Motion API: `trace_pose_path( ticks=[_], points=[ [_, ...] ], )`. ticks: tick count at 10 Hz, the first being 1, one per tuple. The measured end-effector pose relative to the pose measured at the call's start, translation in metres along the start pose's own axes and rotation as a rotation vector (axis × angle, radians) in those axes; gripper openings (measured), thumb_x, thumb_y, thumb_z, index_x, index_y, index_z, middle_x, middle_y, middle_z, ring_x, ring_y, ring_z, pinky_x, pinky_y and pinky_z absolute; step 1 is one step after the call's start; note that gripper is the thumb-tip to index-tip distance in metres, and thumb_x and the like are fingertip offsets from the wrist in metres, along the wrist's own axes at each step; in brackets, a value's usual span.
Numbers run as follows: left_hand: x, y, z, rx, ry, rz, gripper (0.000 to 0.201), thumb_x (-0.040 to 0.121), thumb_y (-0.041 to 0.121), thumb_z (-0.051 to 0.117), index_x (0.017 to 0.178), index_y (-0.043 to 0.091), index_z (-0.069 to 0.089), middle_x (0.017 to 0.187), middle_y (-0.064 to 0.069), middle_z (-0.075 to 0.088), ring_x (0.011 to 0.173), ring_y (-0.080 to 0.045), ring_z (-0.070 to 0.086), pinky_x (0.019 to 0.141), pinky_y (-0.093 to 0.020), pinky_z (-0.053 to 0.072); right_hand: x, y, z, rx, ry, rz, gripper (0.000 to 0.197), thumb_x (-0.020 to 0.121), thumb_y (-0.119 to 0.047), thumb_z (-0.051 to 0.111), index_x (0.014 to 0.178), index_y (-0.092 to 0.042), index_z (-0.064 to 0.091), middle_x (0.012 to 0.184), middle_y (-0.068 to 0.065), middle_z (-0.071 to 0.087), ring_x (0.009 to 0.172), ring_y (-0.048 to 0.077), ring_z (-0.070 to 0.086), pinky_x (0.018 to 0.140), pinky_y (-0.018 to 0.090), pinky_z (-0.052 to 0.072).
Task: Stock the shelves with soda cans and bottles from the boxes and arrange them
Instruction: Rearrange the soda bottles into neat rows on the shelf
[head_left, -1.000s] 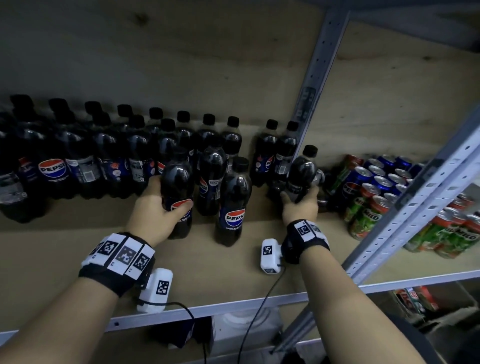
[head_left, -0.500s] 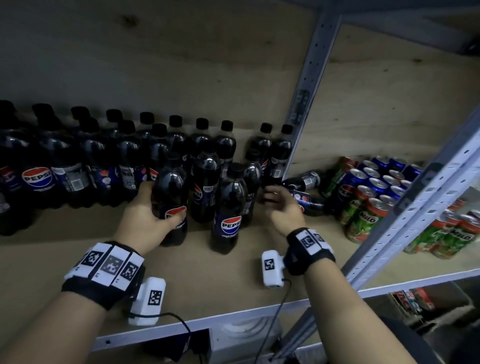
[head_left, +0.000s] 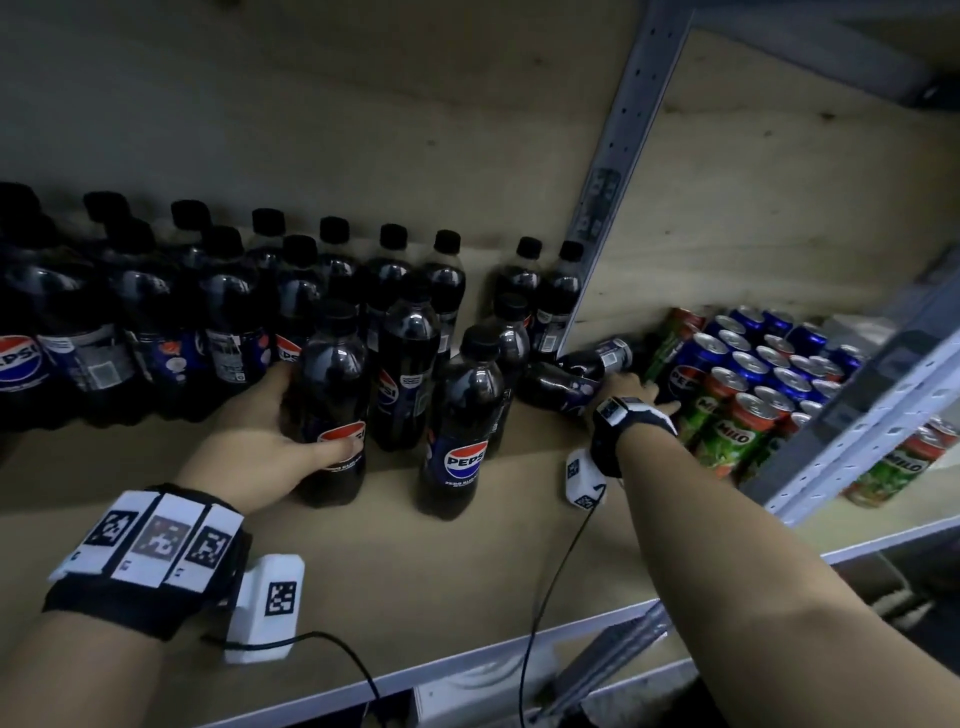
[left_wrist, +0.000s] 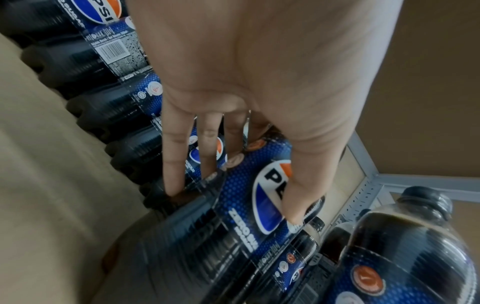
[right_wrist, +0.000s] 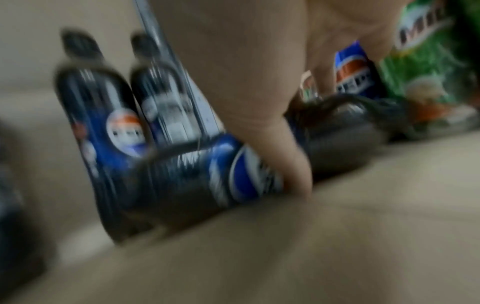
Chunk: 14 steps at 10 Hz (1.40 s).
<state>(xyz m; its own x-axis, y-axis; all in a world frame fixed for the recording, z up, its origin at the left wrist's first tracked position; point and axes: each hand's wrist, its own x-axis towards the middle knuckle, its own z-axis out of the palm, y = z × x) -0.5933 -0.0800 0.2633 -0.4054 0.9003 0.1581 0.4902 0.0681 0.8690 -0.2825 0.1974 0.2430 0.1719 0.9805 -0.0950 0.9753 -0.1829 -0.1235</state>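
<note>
Left hand (head_left: 260, 441) grip wraps an upright Pepsi bottle (head_left: 332, 405) on the shelf (head_left: 415, 571); right hand (head_left: 623, 389) reaches the toppled bottle (head_left: 561, 382), grip state unclear.

I am standing at what is looking like a shop's stockroom or sales shelving — a perforated grey metal upright (head_left: 626, 140) is carrying a plywood shelf board (head_left: 415, 561). Rows of identical Pepsi bottles (head_left: 228, 322) are lining it, and Pepsi cans (head_left: 748, 353) and green Milo cans (head_left: 737, 431) are sitting packed beside them — goods in bulk, not household amounts.
</note>
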Motion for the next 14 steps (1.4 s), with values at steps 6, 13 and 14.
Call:
trace_pose_path(
  ticks=[6,13,14],
  points=[
    [-0.004,0.000,0.001,-0.022,-0.005,-0.009,0.064,0.071,0.025,0.090,0.120,0.041,0.052,0.100,0.025,0.060,0.093,-0.002,0.059,0.087,-0.029,0.043,-0.071,-0.044,-0.117,0.087,-0.161,-0.397,0.044,0.072,-0.023,0.083,0.107,-0.017,0.058,0.106,0.010,0.067,0.091,0.032,0.067,0.083,0.048,0.060],
    [0.003,-0.012,0.000,-0.018,-0.020,-0.043,0.063,0.064,0.036,0.094,0.113,0.050,0.056,0.100,0.030,0.065,0.095,0.010,0.060,0.089,-0.027,0.047,0.034,-0.028,-0.028,0.980,0.071,0.185,0.061,0.094,-0.041,0.053,0.144,-0.007,0.042,0.142,0.016,0.053,0.124,0.040,0.055,0.101,0.045,0.045],
    [0.006,-0.014,0.000,-0.016,-0.019,-0.049,0.062,0.062,0.034,0.095,0.110,0.049,0.058,0.100,0.033,0.065,0.093,0.016,0.059,0.086,-0.019,0.044,0.058,-0.023,0.002,0.989,-0.013,0.211,0.067,0.096,-0.042,0.058,0.151,-0.011,0.036,0.152,0.011,0.044,0.133,0.034,0.050,0.108,0.045,0.045]
  ],
)
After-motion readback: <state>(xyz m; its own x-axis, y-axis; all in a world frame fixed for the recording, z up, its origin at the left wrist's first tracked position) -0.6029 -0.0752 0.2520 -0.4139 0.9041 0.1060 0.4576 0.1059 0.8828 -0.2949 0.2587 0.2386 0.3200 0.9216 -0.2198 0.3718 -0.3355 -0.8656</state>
